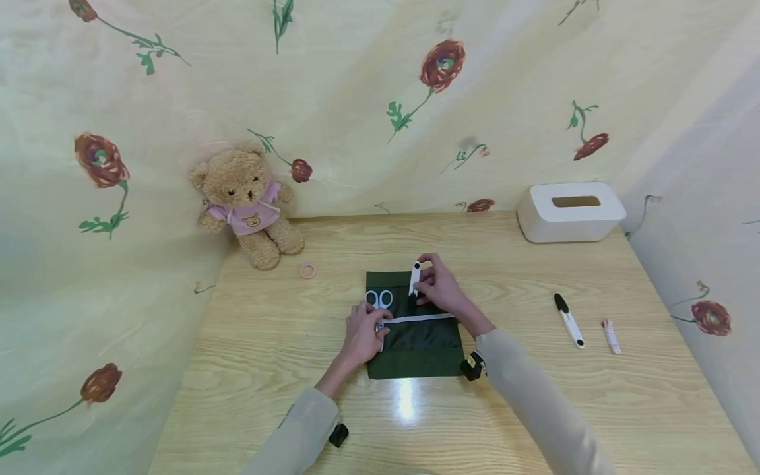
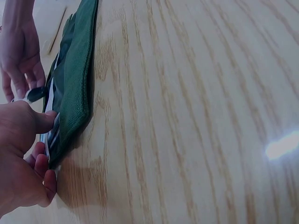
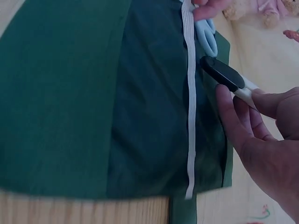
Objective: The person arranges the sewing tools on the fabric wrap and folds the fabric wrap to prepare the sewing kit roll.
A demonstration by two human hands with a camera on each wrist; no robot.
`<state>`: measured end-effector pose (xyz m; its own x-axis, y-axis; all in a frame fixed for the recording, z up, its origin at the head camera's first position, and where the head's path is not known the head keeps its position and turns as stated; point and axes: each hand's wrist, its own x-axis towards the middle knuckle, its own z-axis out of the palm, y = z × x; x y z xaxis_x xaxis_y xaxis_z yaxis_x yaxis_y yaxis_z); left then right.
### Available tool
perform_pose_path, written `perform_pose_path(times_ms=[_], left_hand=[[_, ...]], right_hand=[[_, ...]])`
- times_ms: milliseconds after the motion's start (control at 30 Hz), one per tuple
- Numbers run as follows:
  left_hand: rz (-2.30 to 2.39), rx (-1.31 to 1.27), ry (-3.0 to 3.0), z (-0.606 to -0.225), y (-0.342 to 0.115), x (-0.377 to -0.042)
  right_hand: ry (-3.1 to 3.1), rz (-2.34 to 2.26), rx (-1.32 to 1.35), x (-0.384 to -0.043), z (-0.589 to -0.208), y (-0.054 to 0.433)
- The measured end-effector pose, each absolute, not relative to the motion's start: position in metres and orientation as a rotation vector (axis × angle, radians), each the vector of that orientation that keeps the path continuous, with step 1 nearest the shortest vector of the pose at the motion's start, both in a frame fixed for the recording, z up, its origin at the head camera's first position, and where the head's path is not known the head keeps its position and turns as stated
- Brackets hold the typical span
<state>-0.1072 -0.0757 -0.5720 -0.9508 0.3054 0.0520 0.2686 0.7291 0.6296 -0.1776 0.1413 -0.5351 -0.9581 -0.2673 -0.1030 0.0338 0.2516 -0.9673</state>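
Observation:
A green cloth pouch [image 1: 418,365] lies unfolded on the table, a white elastic band [image 3: 191,102] running across it. Scissors with pale blue handles [image 1: 385,299] are tucked under the band at its left end. My left hand [image 1: 361,334] grips the pouch's left edge beside the scissors, thumb on top near the band and fingers curled at the edge. Between thumb and fingers my right hand [image 1: 441,287] holds a white marker [image 1: 415,274] over the far part of the pouch. Its black cap [image 3: 222,73] points toward the band, close to the scissors' handles.
Another black-capped marker [image 1: 570,321] and a small pink-and-white item [image 1: 611,336] lie to the right. A white tissue box [image 1: 570,227] stands at the back right. At the back left sits a teddy bear [image 1: 252,221], with a pink ring [image 1: 307,276] near it.

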Motion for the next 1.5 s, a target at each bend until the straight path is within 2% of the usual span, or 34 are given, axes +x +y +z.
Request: perform_pose_path(times_ms=[267, 700, 1500], left_hand=[[1.024, 0.475, 2.868, -0.573, -0.074, -0.107], [1.007, 0.467, 2.858, -0.570, -0.075, -0.108], [0.974, 0.409, 2.844, -0.570, -0.075, -0.110]], right_hand=[[2.233, -1.773, -0.251, -0.182, -0.539, 0.122], [2.335, -1.520, -0.305, -0.180, -0.546, 0.116], [2.411, -1.059, -0.388, -0.178, -0.529, 0.109]])
